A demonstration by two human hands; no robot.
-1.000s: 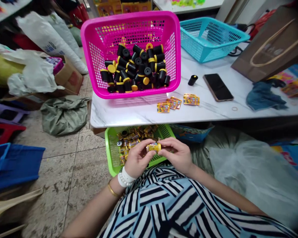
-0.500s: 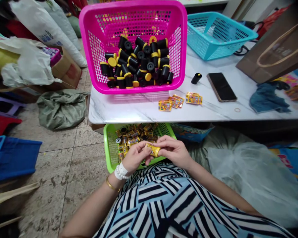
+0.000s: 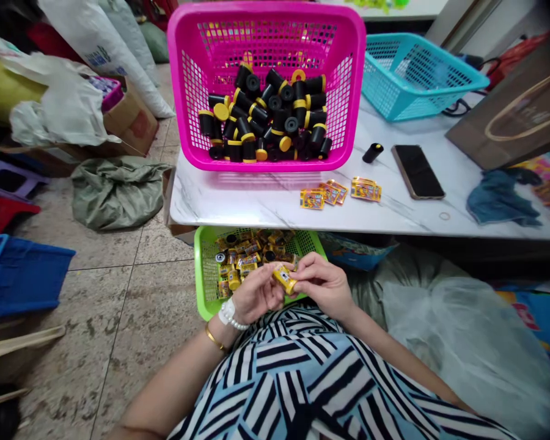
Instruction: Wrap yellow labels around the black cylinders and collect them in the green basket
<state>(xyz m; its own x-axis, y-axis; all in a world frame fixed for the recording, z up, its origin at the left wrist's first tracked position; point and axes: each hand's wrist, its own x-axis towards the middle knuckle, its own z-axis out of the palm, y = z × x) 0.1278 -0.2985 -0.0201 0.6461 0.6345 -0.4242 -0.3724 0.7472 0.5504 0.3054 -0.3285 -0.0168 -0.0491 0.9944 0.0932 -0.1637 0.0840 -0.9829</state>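
Observation:
Both my hands meet over my lap, just in front of a green basket (image 3: 203, 278) that lies under the table edge. My left hand (image 3: 256, 297) and my right hand (image 3: 323, 284) pinch a small yellow-labelled roll (image 3: 285, 278) between their fingertips, tilted with one end down to the right. The green basket holds several more labelled rolls (image 3: 241, 260). On the marble table (image 3: 238, 205) a pink basket (image 3: 266, 36) is heaped with black and yellow rolls (image 3: 268, 116). Small yellow stickers (image 3: 337, 191) lie on the table in front of it.
A single black roll (image 3: 372, 153), a dark phone (image 3: 417, 172), a teal basket (image 3: 417, 73), a brown paper bag (image 3: 517, 116) and a blue cloth (image 3: 499, 198) sit on the table's right part. Bags, boxes and a blue bin (image 3: 18, 278) crowd the floor at left. A clear plastic bag (image 3: 467, 330) lies at right.
The roll between my fingers has turned from level to tilted, right end down. The view has shifted a little, so the table and baskets sit further right in the picture.

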